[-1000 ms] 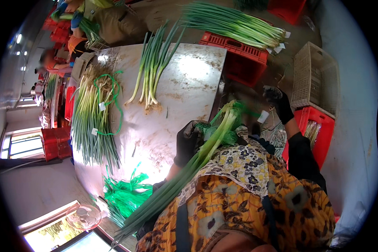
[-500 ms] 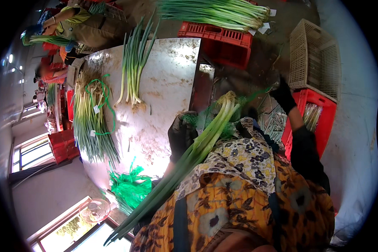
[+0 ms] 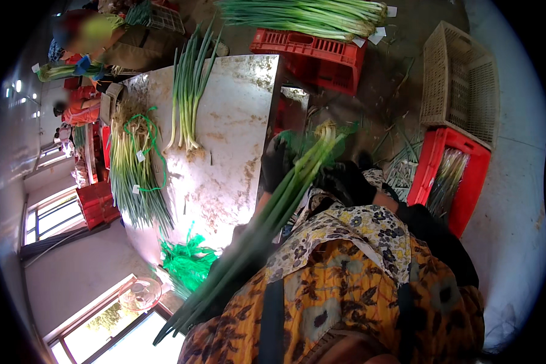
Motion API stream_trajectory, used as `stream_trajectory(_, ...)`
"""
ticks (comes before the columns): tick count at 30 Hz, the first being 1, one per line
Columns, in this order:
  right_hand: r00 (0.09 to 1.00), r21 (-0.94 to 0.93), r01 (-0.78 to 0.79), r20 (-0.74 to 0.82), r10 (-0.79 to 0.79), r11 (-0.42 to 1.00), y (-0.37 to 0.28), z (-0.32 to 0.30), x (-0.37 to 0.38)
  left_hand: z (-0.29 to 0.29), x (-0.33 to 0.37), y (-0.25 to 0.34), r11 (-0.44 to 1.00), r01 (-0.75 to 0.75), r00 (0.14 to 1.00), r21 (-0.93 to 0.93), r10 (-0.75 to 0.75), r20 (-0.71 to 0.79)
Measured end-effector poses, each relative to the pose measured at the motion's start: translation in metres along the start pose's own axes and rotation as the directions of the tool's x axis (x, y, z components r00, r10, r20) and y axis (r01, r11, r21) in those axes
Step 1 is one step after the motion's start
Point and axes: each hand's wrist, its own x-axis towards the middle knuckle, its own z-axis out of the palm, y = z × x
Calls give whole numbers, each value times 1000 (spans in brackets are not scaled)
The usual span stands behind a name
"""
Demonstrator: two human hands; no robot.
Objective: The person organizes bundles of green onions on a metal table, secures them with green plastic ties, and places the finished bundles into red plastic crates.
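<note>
A bundle of green onions (image 3: 273, 203) lies slantwise across my front, its pale root end up and its dark leaf tips down to the left. Thin green netting (image 3: 340, 144) wraps loosely about the root end. On the left side of the bundle my left hand (image 3: 276, 164), in a black glove, is closed on the netting. My right hand (image 3: 349, 183), also black-gloved, is curled close against the bundle's right side. Its fingertips are partly hidden, and the netting seems to run into them.
On the metal table (image 3: 230, 121) lie loose green onions (image 3: 191, 103), a tied bunch (image 3: 133, 176) and a green netting heap (image 3: 188, 264). A red crate (image 3: 309, 51) under stacked onions stands beyond. At right are a beige crate (image 3: 461, 85) and a red crate (image 3: 461, 200). Other people work far left.
My right hand has come in from the far right, where it stretched a green strand, to the bundle. My left hand and the root end have shifted slightly.
</note>
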Motion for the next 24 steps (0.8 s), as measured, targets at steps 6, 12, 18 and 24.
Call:
stream_trajectory(6, 929, 101, -359, -58, 366, 928, 28, 34, -1, 56, -7, -77, 997, 78, 996, 0, -78, 47)
stream_trajectory(12, 995, -442, -92, -75, 66, 892, 41, 35, -14, 17, -58, -76, 983, 151, 972, -104, -129, 196)
stream_trajectory(18, 999, -244, -49, -11, 48, 969, 36, -7, 20, 24, -6, -69, 962, 82, 996, -261, -72, 50)
stream_trajectory(24, 919, 375, -383, 251, 305, 844, -118, -106, 147, -114, 45, 6, 943, 113, 981, -313, -156, -116)
